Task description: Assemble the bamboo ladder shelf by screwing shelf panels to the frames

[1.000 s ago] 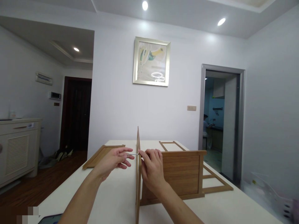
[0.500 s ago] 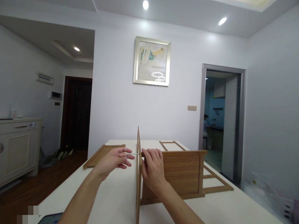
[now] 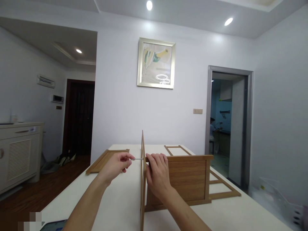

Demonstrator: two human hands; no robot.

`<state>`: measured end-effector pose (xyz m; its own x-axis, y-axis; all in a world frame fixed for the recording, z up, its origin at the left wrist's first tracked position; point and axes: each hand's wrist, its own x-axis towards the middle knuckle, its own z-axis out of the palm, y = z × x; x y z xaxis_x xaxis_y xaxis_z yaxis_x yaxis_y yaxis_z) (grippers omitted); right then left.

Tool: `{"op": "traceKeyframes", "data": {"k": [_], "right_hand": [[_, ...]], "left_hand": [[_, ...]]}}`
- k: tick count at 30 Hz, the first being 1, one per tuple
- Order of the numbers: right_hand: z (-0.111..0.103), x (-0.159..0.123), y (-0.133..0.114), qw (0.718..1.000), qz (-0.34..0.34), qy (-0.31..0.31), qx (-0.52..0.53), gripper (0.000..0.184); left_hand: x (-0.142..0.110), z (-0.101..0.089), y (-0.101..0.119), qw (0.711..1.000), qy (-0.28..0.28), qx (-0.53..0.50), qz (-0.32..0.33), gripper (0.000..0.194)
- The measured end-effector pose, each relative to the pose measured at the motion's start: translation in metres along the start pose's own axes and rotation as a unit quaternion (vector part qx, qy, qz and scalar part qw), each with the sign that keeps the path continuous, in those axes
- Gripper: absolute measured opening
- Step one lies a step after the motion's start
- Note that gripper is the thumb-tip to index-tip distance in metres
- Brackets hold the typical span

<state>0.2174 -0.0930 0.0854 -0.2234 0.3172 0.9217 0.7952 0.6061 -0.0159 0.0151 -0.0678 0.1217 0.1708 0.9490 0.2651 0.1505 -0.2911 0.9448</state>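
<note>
"Over the white table (image 3: pixel 115 205), how's the left hand (image 3: pixel 116 165)?"
"Its grip pinches 1 thin silvery metal rod (image 3: pixel 138 158), tip at the upright brown wooden frame (image 3: pixel 142 208)."
"And the right hand (image 3: pixel 157 175)?"
"Closed over the top corner of the brown wooden panel (image 3: pixel 189 179)."

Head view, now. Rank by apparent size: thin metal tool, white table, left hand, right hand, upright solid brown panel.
1. White table
2. Brown panel, partly hidden
3. Left hand and right hand: too alike to rank
4. Metal tool
</note>
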Motion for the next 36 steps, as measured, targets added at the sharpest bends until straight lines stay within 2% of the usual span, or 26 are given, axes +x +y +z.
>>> {"op": "traceKeyframes", "data": {"k": [4, 9, 17, 24, 36], "right_hand": [[0.001, -0.001, 0.000, 1.000, -0.005, 0.028, -0.010, 0.040], [-0.001, 0.002, -0.001, 0.997, -0.006, 0.069, -0.039, 0.037], [-0.005, 0.007, 0.000, 0.998, -0.027, 0.048, -0.039, 0.034], [-0.005, 0.006, -0.002, 0.998, -0.024, 0.038, -0.036, 0.029], [-0.005, 0.006, -0.004, 0.999, -0.016, 0.035, -0.010, 0.023]], "left_hand": [[0.001, -0.001, -0.002, 1.000, -0.009, 0.026, 0.015, 0.027], [0.000, 0.001, 0.000, 1.000, -0.019, 0.015, 0.008, 0.028], [-0.002, 0.004, 0.006, 1.000, -0.015, 0.008, -0.008, 0.030], [-0.003, 0.005, 0.008, 1.000, 0.002, 0.006, -0.022, 0.031], [-0.002, 0.004, 0.005, 1.000, -0.005, 0.005, -0.016, 0.032]]}}
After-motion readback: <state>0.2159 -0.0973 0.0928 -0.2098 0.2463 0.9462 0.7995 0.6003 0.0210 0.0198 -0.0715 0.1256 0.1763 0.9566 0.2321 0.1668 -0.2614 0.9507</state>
